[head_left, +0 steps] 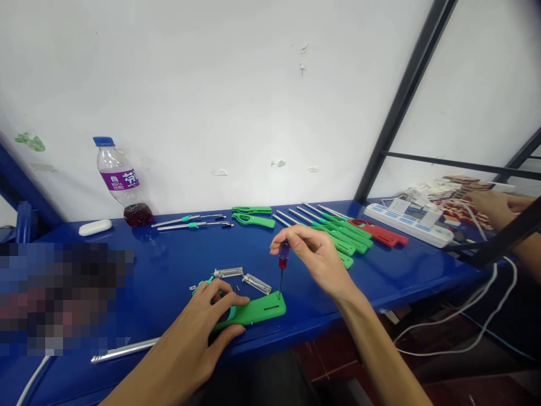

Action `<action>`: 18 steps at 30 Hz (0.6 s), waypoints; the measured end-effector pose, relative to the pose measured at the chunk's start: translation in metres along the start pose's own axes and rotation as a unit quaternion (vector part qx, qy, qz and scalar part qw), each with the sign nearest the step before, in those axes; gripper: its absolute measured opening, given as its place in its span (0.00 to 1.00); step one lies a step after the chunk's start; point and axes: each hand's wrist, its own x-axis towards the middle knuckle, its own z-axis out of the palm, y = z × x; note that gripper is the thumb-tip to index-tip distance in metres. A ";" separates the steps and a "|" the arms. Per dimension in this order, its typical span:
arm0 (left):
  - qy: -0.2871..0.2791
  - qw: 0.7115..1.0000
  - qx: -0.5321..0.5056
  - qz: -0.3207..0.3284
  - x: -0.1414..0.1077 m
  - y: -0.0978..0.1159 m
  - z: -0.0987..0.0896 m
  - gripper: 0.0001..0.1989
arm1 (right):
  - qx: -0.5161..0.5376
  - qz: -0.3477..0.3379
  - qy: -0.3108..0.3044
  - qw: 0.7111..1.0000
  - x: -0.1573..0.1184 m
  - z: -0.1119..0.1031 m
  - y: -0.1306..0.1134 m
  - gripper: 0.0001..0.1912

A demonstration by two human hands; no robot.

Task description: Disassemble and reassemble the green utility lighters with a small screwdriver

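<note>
My left hand is closed around a green long-nosed lighter, pressing it on the blue table. Its silver metal tube sticks out to the left beyond my hand. My right hand grips a small screwdriver with a purple and red handle. The screwdriver stands nearly upright, its tip at a hole near the lighter's right end. Just behind my left hand lie two clear lighter fuel tanks and a teal piece, partly hidden by my fingers.
Several green lighters and red ones lie at the right. Behind are green handle shells and metal tubes with wires. A drink bottle, white case and power strip stand around. Another person's hand is far right.
</note>
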 end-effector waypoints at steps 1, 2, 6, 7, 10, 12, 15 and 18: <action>-0.001 1.000 -0.002 0.001 0.000 0.000 0.000 0.15 | 0.002 -0.003 0.002 1.000 0.000 0.000 -0.001 0.16; -0.004 1.000 -0.004 0.003 0.000 -0.001 0.000 0.15 | 0.003 -0.006 0.005 1.000 0.000 0.000 -0.001 0.17; -0.006 1.000 -0.006 0.004 0.000 -0.001 -0.001 0.14 | 0.009 -0.001 0.019 1.000 0.001 -0.001 0.001 0.15; -0.005 1.000 -0.006 0.001 0.000 -0.001 -0.001 0.14 | 0.013 0.002 0.020 1.000 0.001 -0.001 0.003 0.15; -0.004 1.000 -0.011 -0.006 0.000 0.000 -0.001 0.14 | 0.034 0.003 0.023 0.999 0.002 0.000 0.010 0.16; -0.002 1.000 -0.014 -0.006 0.000 0.001 0.000 0.14 | 0.054 -0.003 0.024 0.998 0.003 0.000 0.014 0.17; -0.003 1.000 -0.020 -0.014 0.000 0.002 -0.001 0.13 | 0.101 -0.007 0.014 0.995 0.003 -0.002 0.018 0.13; -0.013 1.000 -0.023 -0.015 0.000 0.002 -0.001 0.13 | 0.148 0.009 -0.007 0.989 0.001 -0.004 0.019 0.09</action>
